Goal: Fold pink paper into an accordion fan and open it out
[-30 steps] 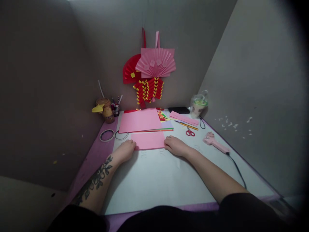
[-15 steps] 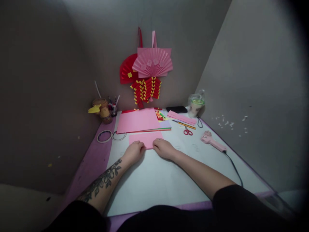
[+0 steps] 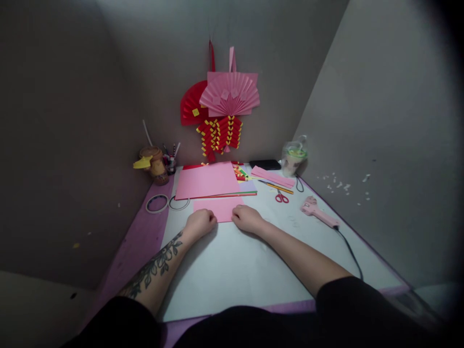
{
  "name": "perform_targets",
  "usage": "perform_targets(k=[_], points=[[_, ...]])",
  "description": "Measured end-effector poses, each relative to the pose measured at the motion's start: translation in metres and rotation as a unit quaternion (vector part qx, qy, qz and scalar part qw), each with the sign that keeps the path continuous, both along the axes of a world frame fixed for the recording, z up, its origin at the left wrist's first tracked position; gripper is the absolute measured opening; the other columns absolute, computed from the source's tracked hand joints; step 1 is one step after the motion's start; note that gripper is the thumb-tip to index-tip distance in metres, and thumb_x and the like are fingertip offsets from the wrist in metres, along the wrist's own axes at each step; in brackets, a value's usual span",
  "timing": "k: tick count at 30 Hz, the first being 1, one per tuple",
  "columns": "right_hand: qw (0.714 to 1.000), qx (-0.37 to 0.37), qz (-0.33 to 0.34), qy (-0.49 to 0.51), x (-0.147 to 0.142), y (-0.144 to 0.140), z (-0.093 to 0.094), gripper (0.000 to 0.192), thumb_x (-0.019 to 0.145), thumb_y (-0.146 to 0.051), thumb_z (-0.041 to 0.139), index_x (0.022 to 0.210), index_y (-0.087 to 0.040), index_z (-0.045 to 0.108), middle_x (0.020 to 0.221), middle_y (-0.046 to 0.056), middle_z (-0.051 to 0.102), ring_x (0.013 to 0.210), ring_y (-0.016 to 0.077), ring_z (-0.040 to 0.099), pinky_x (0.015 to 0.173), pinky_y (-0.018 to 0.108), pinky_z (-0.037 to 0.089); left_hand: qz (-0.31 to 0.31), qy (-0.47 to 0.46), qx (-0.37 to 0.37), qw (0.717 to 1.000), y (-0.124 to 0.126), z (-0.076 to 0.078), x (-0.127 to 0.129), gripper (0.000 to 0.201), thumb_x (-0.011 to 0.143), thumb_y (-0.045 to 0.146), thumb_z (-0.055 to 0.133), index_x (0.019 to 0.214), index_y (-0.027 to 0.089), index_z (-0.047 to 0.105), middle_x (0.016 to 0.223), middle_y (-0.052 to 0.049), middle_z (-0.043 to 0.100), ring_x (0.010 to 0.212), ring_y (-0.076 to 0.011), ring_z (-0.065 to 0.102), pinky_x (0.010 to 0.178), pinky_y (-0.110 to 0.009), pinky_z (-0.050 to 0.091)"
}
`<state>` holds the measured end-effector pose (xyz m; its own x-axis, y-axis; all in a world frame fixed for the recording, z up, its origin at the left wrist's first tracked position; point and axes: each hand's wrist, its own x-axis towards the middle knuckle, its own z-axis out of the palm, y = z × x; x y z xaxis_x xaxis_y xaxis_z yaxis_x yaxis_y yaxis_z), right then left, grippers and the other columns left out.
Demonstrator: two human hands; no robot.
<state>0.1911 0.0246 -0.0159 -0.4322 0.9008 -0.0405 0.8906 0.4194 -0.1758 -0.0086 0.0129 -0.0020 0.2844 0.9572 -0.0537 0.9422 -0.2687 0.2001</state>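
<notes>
So I've got this small pink sheet (image 3: 218, 209) flat on the white mat (image 3: 232, 270), right in front of me at about 12 o'clock from my hands, its far edge tucked just under the stack of coloured paper (image 3: 210, 181). My left hand (image 3: 198, 223) sits curled on the near left corner and my right hand (image 3: 247, 218) presses down the near right edge, fingers bent, so both are pinning it rather than pinching or lifting it. As far as I can judge it's early days: the sheet looks like a plain rectangle, matte, smooth, with no pleats showing, and I can't tell whether that near edge is already a fold or just the cut edge. So nearly all the folding looks left to do, if it's meant to end up like the pink paper fan (image 3: 229, 93) hanging on the wall at 12 o'clock, over the red fan (image 3: 190, 104) and the red and yellow strips (image 3: 219, 135). Out around the sheet: two tape rings (image 3: 158, 203) at 10 o'clock, a brown jar (image 3: 155, 164) further back, red scissors (image 3: 280, 196) and a pencil (image 3: 275, 187) at 2 o'clock, and the pink glue gun (image 3: 317, 211) at 3 o'clock, well apart from my hands.
</notes>
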Motion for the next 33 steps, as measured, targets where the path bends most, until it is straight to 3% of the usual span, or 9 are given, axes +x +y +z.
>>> perform_targets(k=[9,25,27,33], points=[[1.0,-0.004,0.003,0.002,0.0008,0.0018,-0.0017,0.026,0.088,-0.026,0.041,0.087,-0.018,0.066,0.093,0.007,0.064,0.084,0.0172,0.055,0.067,0.026,0.034,0.017,0.008,-0.028,0.999,-0.0012,0.0075,0.0042,0.032,0.082,0.033,0.043,0.086,0.019,0.071,0.085,-0.01,0.071,0.079,-0.0216,0.063,0.065,-0.028,0.042],[1.0,-0.002,-0.006,0.005,0.0007,0.0017,-0.0019,0.024,0.087,-0.027,0.044,0.086,-0.017,0.065,0.092,0.006,0.063,0.08,0.0155,0.055,0.064,0.025,0.033,0.026,0.056,0.019,0.998,-0.0034,0.0064,0.0054,0.033,0.086,0.037,0.04,0.09,0.02,0.068,0.092,-0.01,0.067,0.086,-0.0251,0.06,0.072,-0.035,0.042],[1.0,-0.003,-0.004,0.009,0.0009,0.0013,-0.0014,0.023,0.087,-0.027,0.044,0.086,-0.017,0.065,0.092,0.006,0.063,0.08,0.0155,0.055,0.065,0.024,0.033,0.006,0.031,0.038,0.999,-0.0035,0.0065,0.0029,0.029,0.086,0.036,0.043,0.094,0.023,0.068,0.095,-0.008,0.067,0.09,-0.0243,0.058,0.075,-0.035,0.04],[1.0,-0.013,-0.013,0.021,0.0005,0.0015,-0.0001,0.022,0.086,-0.028,0.046,0.083,-0.017,0.065,0.09,0.006,0.063,0.078,0.0151,0.055,0.064,0.024,0.033,-0.182,0.004,0.055,0.982,-0.007,0.0043,0.0005,0.03,0.087,0.02,0.047,0.103,0.035,0.068,0.093,-0.003,0.065,0.091,-0.019,0.055,0.084,-0.035,0.033]])
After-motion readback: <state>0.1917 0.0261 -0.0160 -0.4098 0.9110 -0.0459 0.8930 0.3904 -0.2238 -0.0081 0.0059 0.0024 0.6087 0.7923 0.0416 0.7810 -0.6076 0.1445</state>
